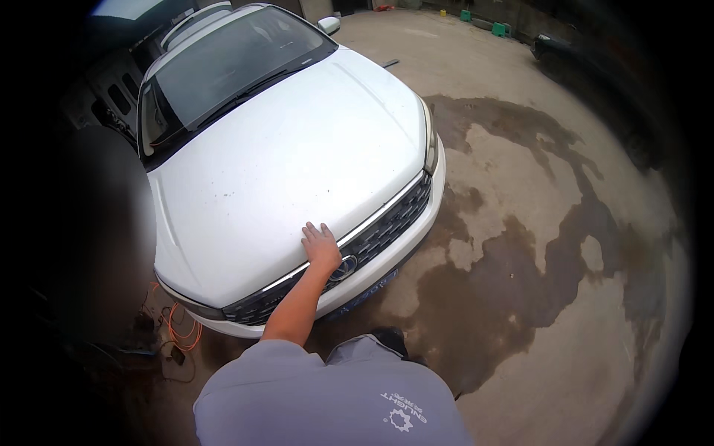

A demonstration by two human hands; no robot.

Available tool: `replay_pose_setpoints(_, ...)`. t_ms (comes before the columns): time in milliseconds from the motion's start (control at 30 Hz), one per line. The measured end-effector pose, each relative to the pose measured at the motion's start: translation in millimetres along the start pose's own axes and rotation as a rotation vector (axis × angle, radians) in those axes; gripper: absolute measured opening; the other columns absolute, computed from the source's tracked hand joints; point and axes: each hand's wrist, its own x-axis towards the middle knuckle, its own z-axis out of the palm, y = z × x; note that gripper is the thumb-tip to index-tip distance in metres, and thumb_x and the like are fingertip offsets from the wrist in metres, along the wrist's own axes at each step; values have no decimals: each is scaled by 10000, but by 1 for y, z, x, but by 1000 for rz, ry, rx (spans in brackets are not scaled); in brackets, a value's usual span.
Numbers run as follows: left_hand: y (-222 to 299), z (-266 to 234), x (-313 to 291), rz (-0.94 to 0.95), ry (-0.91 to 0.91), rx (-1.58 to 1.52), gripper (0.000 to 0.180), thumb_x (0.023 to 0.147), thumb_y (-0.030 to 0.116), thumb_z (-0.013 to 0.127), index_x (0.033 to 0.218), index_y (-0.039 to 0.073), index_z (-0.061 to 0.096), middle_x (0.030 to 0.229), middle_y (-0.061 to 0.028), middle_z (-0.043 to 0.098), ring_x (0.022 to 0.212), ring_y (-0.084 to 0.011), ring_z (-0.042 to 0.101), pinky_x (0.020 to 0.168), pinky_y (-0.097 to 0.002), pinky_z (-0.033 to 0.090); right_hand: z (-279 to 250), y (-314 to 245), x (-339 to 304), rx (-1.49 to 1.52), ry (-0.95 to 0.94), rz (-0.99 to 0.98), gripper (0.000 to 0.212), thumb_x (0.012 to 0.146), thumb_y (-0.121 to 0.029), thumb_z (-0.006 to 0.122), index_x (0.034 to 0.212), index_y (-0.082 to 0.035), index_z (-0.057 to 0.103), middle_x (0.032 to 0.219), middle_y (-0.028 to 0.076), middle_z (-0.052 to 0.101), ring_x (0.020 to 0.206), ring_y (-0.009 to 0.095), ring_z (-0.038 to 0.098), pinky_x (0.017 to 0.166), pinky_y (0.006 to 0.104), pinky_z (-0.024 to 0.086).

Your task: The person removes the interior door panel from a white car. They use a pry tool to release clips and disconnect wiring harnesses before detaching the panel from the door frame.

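My left hand (pixel 320 247) lies palm down on the front edge of a white car's hood (pixel 290 149). Its fingers are spread, and it holds nothing. Just below the wrist is a round emblem (pixel 343 268) in the dark grille (pixel 390 223), with a bright trim strip running above it. The hood is down, and a few small dark specks show on its paint. My left forearm reaches up from a grey short sleeve. No part of my right hand shows.
The front bumper (pixel 439 197) curves close to my body. Orange cable (pixel 182 338) lies coiled on the ground beside the car's front corner. Wet patches (pixel 513 290) darken the concrete (pixel 587 379) on the right. A dark vehicle (pixel 595 93) stands at the far right, and green objects (pixel 500 29) sit farther back.
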Motion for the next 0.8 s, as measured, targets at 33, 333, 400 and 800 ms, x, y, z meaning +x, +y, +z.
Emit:
replay_pose_setpoints(33,6,-1,1,-15,-20,35,800,891,184,611,1583,-15,262,1623,-367,155,1512,-515,178,1197,-585,238,-20,-25,27,-7,-1,-3,105,822,-106,678,837,-18,623,634,134,578,618,258,632,561,430,507)
replay_pose_setpoints(333,33,23,15,-239,208,-176,666,860,199,626,1451,-62,464,1577,-366,269,1488,-501,247,1199,-561,259,-154,-280,294,62,84,-50,88,837,-130,661,843,-56,615,607,117,536,617,235,612,561,413,500)
replay_pose_setpoints(400,43,28,36,-291,253,-177,597,869,181,599,1394,-91,519,1555,-359,329,1473,-491,285,1200,-558,258,-142,-341,340,91,62,-96,84,840,-135,657,844,-64,613,601,113,527,616,230,608,561,410,499)
replay_pose_setpoints(800,348,-63,289,-91,735,-564,449,860,123,641,1250,-98,611,1418,-317,522,1333,-486,468,1135,-538,361,-18,-622,396,-142,-224,-272,198,797,-58,625,962,45,591,672,138,569,488,296,559,443,451,434)
